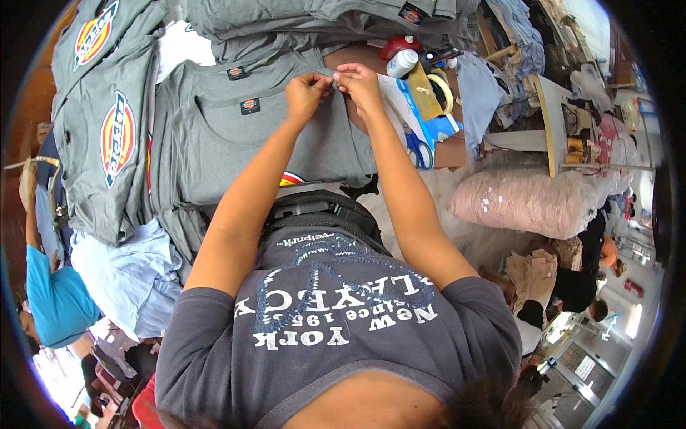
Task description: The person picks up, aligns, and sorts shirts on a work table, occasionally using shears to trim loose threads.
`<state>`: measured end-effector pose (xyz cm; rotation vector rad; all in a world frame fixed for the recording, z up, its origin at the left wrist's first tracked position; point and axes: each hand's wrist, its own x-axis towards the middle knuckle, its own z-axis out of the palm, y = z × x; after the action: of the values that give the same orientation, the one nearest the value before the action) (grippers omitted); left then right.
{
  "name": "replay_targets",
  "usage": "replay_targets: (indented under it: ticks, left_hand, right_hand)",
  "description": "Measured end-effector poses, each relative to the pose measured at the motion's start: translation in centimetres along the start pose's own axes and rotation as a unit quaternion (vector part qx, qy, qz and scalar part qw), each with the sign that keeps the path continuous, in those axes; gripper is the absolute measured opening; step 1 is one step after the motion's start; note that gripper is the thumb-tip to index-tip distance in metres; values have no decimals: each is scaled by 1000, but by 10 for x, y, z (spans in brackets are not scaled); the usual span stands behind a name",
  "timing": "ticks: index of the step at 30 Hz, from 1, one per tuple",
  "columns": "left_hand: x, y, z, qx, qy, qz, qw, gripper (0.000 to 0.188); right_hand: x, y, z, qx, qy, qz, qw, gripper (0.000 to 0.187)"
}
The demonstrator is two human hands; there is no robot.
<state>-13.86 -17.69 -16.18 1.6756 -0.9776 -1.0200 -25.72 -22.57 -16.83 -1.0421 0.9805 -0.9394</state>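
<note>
Fingers (319,79) pinched — left hand (304,99), right hand (363,89) — over creased, round-necked grey shirt (246,139).

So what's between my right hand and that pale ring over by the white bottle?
Going from your right hand to the pale ring, the head view shows a blue-edged white sheet, then a flat tan piece.

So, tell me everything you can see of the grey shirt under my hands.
The grey shirt looks like soft, thin knit cloth, with a wide curved neckline and a small dark label inside it. It lies spread out, slightly creased, on more grey fabric, just in front of you. Red and yellow print shows at its near edge, possibly another shirt's. Your left hand and right hand are pinched close together at its upper right edge; what they hold is too small to tell.
</note>
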Motion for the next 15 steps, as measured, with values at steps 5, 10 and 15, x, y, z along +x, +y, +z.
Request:
replay_targets:
  ticks: [5, 10, 15]
  left_hand:
    - [9, -15, -9, -173, -78, -42, 981, 14]
    - [9, -15, -17, -175, -89, -32, 980, 12]
    - [7, -13, -19, -204, -87, -9, 975, 13]
  right_hand:
    - [-37, 4, -22, -213, 44, -130, 967, 20]
    - [-127, 2, -89, -544, 179, -127, 810, 24]
    - [-159, -6, -95, -643, 217, -118, 725, 27]
